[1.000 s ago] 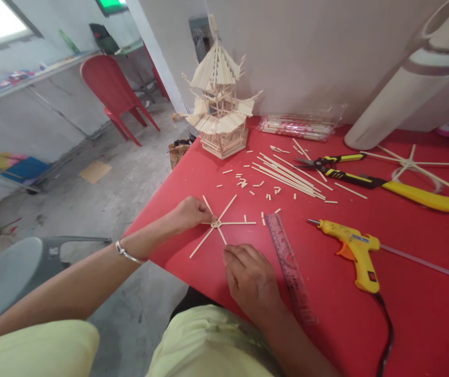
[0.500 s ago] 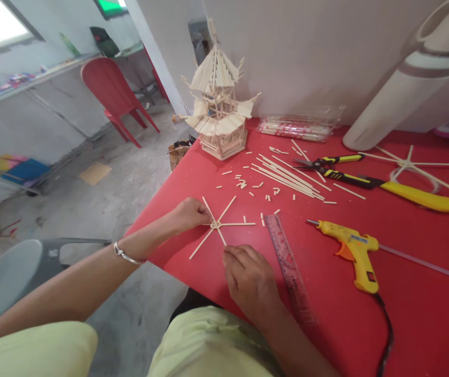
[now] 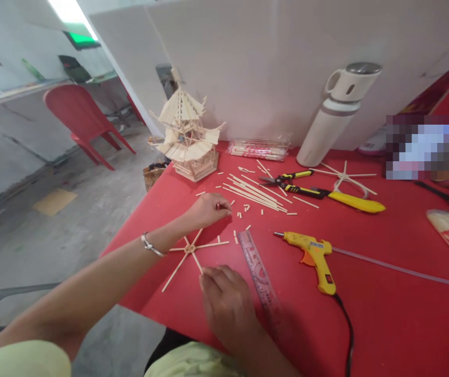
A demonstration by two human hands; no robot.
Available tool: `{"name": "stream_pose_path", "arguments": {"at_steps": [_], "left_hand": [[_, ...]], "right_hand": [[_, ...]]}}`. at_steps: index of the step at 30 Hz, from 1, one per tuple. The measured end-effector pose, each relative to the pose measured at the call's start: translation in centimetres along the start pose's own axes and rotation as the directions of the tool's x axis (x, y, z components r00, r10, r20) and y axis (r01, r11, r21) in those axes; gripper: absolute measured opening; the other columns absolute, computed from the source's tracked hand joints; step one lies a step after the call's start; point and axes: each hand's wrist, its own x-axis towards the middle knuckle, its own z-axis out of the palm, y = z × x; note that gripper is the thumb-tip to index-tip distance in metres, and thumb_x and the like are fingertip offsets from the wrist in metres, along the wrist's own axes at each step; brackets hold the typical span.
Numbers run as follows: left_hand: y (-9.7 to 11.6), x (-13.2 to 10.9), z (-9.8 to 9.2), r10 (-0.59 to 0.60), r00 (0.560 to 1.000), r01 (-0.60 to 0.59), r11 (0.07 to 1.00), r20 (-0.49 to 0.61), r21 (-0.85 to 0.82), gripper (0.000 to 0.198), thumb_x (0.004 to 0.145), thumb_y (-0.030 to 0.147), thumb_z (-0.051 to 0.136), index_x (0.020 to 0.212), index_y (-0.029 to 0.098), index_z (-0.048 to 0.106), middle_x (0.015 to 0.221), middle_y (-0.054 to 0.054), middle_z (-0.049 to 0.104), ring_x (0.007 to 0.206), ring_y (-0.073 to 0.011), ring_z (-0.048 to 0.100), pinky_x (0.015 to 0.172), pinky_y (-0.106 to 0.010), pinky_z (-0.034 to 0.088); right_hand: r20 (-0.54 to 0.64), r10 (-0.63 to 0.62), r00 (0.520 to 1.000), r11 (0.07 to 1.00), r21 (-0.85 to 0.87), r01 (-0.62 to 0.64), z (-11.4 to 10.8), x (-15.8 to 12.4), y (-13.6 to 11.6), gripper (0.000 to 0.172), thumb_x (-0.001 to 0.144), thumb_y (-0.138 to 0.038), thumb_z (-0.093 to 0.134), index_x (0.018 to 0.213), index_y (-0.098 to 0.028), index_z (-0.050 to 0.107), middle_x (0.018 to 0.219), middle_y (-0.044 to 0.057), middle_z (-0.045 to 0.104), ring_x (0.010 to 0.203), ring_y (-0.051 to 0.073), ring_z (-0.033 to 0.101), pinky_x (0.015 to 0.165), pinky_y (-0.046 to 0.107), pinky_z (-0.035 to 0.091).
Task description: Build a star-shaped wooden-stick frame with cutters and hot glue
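Observation:
A star-shaped frame of thin wooden sticks (image 3: 176, 273) lies on the red table, its arms spreading from a small ring at the centre. My right hand (image 3: 227, 301) pinches the tip of its near arm. Above the frame, my left hand (image 3: 209, 213) hovers with fingers drawn together at the short cut stick pieces (image 3: 239, 214); whatever is between its fingertips is hidden. One short piece (image 3: 219, 239) stands by the frame's right arm. A clear ruler (image 3: 256, 267) lies just right of my right hand.
Longer sticks (image 3: 253, 192), yellow-handled cutters (image 3: 318, 193) and a yellow glue gun (image 3: 314, 256) with its cord lie rightward. Behind stand a stick pagoda model (image 3: 190, 141) and a white flask (image 3: 328, 125). A second stick star (image 3: 344, 175) and packaged sticks (image 3: 259, 149) are also there.
My left hand has left the centre of the star frame and moved up and right to the short pieces. My right hand still pinches the same arm. The view has turned right.

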Motion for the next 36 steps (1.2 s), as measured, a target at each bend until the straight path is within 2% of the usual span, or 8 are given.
{"name": "stream_pose_path", "arguments": {"at_steps": [5,9,11,16,22,29,33,36], "left_hand": [[0.7,4.6,1.9,0.093,0.996,-0.093,0.972,0.014,0.216,0.013,0.082,0.018,0.065,0.083,0.018,0.078,0.089,-0.004,0.075,0.084,-0.0164,0.066,0.077,-0.025,0.048],[1.3,6.3,2.4,0.119,0.990,-0.137,0.944,0.077,0.300,0.014,0.083,0.018,0.064,0.085,0.019,0.078,0.096,-0.003,0.076,0.090,-0.0176,0.067,0.078,-0.025,0.048],[1.6,6.5,2.5,0.096,0.991,-0.121,0.940,0.092,0.320,0.014,0.083,0.019,0.065,0.084,0.020,0.078,0.097,-0.003,0.077,0.092,-0.0180,0.067,0.076,-0.025,0.047],[1.9,6.2,2.7,-0.158,0.979,0.106,0.934,0.130,0.340,0.014,0.079,0.034,0.073,0.077,0.020,0.078,0.081,-0.002,0.076,0.076,-0.0177,0.066,0.061,-0.026,0.040],[1.4,5.5,2.8,-0.147,0.977,0.102,0.957,0.153,0.270,0.014,0.080,0.028,0.067,0.077,0.021,0.079,0.079,-0.002,0.077,0.077,-0.0175,0.067,0.061,-0.025,0.041],[-0.4,4.5,-0.5,-0.120,0.992,0.110,0.976,0.042,0.187,0.019,0.078,0.025,0.062,0.081,0.018,0.080,0.082,-0.002,0.077,0.071,-0.0153,0.064,0.065,-0.024,0.043],[-1.8,3.6,-2.8,-0.078,0.995,0.071,0.991,0.056,0.115,0.018,0.077,0.029,0.064,0.076,0.016,0.078,0.076,-0.003,0.074,0.066,-0.0141,0.061,0.065,-0.024,0.043],[-2.6,3.0,-3.2,-0.078,0.993,0.070,0.994,0.089,0.085,0.020,0.077,0.031,0.064,0.072,0.017,0.077,0.073,-0.003,0.074,0.067,-0.0147,0.062,0.066,-0.024,0.044]], "right_hand": [[-0.059,0.077,0.995,0.996,-0.030,-0.079,-0.3,0.3,0.2,0.024,0.092,-0.006,0.052,0.107,-0.016,0.068,0.097,0.007,0.074,0.088,0.020,0.063,0.082,0.035,0.048],[-0.089,0.101,0.991,0.994,-0.030,-0.104,0.0,0.4,0.4,0.021,0.093,-0.008,0.052,0.103,-0.017,0.068,0.096,0.006,0.074,0.083,0.020,0.062,0.078,0.036,0.044],[-0.088,0.111,0.990,0.993,-0.030,-0.114,0.1,0.4,0.3,0.020,0.093,-0.008,0.051,0.101,-0.017,0.067,0.096,0.005,0.074,0.082,0.020,0.062,0.076,0.036,0.043],[-0.056,0.108,0.993,0.993,-0.031,-0.110,-0.2,0.4,0.1,0.020,0.093,-0.006,0.051,0.097,-0.017,0.067,0.093,0.005,0.073,0.080,0.019,0.061,0.074,0.037,0.042],[-0.046,0.122,0.991,0.992,-0.026,-0.123,-0.3,0.4,0.1,0.018,0.092,-0.006,0.053,0.097,-0.017,0.067,0.092,0.005,0.072,0.080,0.020,0.061,0.073,0.037,0.041],[-0.040,0.140,0.989,0.989,-0.044,-0.142,-0.3,0.3,0.2,0.018,0.093,-0.008,0.054,0.100,-0.018,0.066,0.095,0.004,0.073,0.082,0.021,0.061,0.076,0.037,0.041],[-0.048,0.127,0.991,0.991,-0.032,-0.128,-0.2,0.3,0.1,0.019,0.092,-0.007,0.054,0.102,-0.018,0.067,0.096,0.005,0.073,0.083,0.021,0.061,0.077,0.037,0.042],[-0.051,0.119,0.992,0.992,-0.040,-0.121,-0.2,0.3,0.1,0.021,0.090,-0.006,0.054,0.102,-0.018,0.067,0.096,0.006,0.074,0.082,0.021,0.061,0.076,0.037,0.042]]}}
